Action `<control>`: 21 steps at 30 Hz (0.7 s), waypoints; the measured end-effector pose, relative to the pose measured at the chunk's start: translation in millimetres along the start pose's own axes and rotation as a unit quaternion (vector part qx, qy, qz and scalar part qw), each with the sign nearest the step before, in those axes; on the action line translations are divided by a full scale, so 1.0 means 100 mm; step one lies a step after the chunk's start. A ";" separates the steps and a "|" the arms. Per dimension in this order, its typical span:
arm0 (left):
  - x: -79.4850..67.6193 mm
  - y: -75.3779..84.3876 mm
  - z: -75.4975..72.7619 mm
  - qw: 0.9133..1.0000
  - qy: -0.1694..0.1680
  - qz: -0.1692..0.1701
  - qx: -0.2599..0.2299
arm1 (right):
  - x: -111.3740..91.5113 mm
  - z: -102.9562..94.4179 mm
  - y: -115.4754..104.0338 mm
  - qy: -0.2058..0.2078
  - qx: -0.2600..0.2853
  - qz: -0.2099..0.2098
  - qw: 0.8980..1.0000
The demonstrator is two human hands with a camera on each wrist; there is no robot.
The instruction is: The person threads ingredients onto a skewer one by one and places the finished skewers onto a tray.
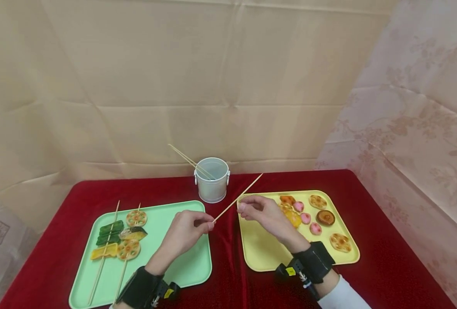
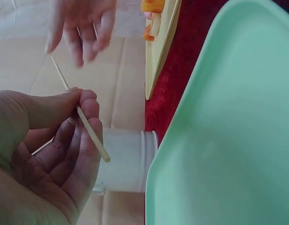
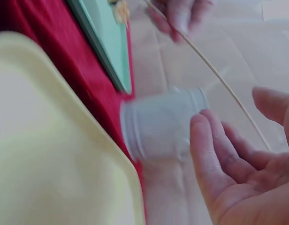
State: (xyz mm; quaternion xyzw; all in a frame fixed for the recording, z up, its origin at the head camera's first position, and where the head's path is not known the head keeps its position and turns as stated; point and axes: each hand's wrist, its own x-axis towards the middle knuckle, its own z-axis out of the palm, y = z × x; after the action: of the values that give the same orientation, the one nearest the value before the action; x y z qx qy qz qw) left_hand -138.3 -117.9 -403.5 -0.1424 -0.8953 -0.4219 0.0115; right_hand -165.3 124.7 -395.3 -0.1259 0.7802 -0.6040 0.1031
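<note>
My left hand (image 1: 187, 227) pinches a thin wooden skewer (image 1: 238, 197) near its lower end, between thumb and fingertips. The bare stick slants up and to the right, over the gap between two trays. In the left wrist view its blunt end (image 2: 105, 158) pokes out below the fingers. My right hand (image 1: 265, 213) is over the left part of the yellow tray (image 1: 261, 253), close beside the skewer. Its thumb and fingers stand apart with nothing between them, as the right wrist view shows of the fingers (image 3: 205, 150).
A green tray (image 1: 182, 270) at left bears two loaded skewers, one with a lotus root slice (image 1: 128, 249). Pink balls (image 1: 315, 228), a mushroom cap (image 1: 325, 217) and other food pieces lie on the yellow tray. Behind stands a white bucket (image 1: 212, 189) with skewers (image 1: 190, 161).
</note>
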 end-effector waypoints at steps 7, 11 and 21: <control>-0.02 -0.04 -0.04 0.999 0.023 -0.026 0.000 | -0.03 -0.52 -0.05 0.050 -0.111 -0.014 0.992; -0.03 -0.08 -0.04 0.999 0.032 -0.029 0.009 | -0.01 -0.76 0.01 0.082 -0.189 -0.004 0.979; -0.07 -0.13 -0.06 0.999 0.038 -0.036 0.006 | 0.12 -1.11 0.25 0.064 -0.435 0.040 0.897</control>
State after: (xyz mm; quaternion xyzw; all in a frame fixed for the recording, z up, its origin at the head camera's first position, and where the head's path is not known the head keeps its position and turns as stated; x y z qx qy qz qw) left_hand -135.5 -132.3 -410.4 -0.0940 -0.9014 -0.4215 0.0309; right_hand -212.8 228.2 -391.9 -0.0883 0.9743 -0.2067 0.0117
